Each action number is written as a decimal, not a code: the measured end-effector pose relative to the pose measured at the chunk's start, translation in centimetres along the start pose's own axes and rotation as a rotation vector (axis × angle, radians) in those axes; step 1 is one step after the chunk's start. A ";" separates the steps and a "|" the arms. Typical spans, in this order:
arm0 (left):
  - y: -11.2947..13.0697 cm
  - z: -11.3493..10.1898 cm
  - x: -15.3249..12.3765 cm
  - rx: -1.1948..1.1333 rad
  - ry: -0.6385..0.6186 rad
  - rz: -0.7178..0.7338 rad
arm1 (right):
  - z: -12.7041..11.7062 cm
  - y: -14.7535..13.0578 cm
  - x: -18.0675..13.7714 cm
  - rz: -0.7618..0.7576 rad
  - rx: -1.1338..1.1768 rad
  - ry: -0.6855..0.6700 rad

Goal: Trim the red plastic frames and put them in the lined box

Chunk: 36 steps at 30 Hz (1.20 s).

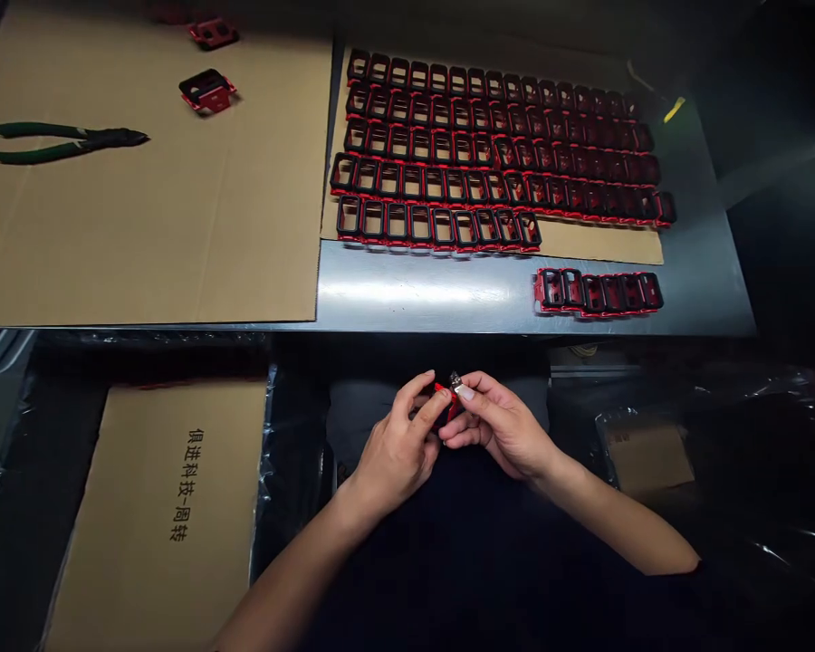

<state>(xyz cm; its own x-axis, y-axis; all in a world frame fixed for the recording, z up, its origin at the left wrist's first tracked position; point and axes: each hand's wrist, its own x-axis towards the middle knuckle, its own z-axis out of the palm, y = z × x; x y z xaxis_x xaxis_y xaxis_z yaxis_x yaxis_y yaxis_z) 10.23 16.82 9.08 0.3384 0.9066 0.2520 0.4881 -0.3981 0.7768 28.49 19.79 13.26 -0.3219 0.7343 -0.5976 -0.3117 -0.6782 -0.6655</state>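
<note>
My left hand is closed around a small red and black part, mostly hidden by my fingers; it looks like the red and black frames on the table. My right hand pinches a small shiny metal piece between thumb and forefinger, right against the red part. What kind of piece it is cannot be made out. Both hands are close together over my lap, below the table's front edge.
Rows of red and black frames stand on cardboard on the metal table. A short row of frames sits nearer the front. Green-handled cutting pliers and a loose frame lie on the left cardboard sheet. A cardboard box stands below left.
</note>
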 end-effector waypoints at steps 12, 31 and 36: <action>0.3 0.0 -1.2 -1.043 0.026 -0.411 | -0.4 -0.8 -1.5 -0.717 -0.815 -0.278; 2.7 -2.1 -1.3 -0.464 -0.145 -0.209 | -1.5 -2.1 -4.7 -0.676 -1.080 -0.348; 2.7 -2.0 -1.0 -0.411 -0.144 -0.168 | -1.6 -2.6 -5.3 -0.743 -1.214 -0.296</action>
<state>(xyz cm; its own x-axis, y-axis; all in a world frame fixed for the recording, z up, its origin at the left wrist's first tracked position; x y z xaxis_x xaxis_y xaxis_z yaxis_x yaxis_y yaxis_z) 9.60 15.08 12.04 0.4042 0.9136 0.0436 0.1958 -0.1330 0.9716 32.45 17.69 17.38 -0.6423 0.7642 0.0590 0.3993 0.3994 -0.8253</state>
